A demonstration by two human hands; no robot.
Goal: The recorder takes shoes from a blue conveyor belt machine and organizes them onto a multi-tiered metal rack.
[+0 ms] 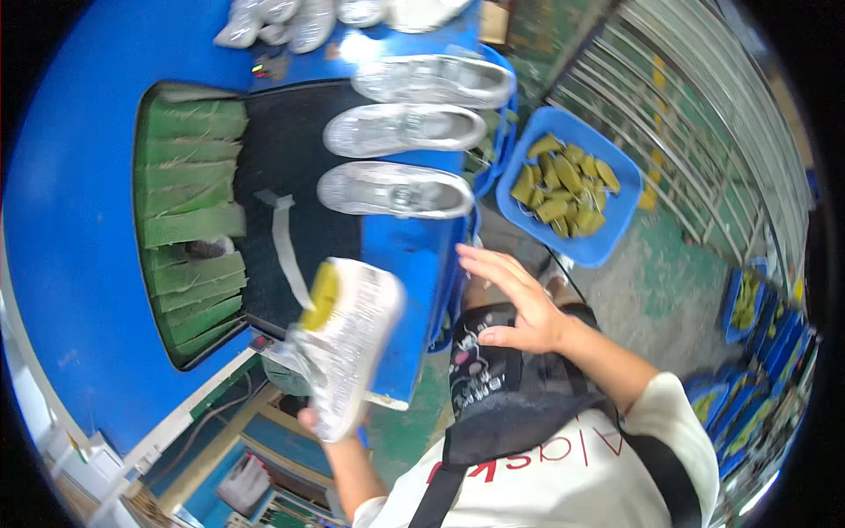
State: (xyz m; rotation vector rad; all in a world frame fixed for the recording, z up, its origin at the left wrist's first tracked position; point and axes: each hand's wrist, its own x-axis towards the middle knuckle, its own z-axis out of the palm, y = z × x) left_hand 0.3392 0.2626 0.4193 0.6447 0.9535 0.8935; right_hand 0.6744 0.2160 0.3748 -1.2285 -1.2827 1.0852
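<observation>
- Now the left hand [327,421] grips a white shoe [348,348], sole up, yellow insole showing, beside the blue worktop [70,220].
- Right hand [519,304] spread, holding nothing, near the blue tray [607,238] of yellow-green pieces.
- Three wrapped white shoes [396,189] lie on the belt.

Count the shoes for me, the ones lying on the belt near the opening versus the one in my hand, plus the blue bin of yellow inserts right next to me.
Shoes lying on the belt near the opening: 3
Shoe held in the left hand: 1
Blue bin of yellow inserts: 1
Total: 5
</observation>
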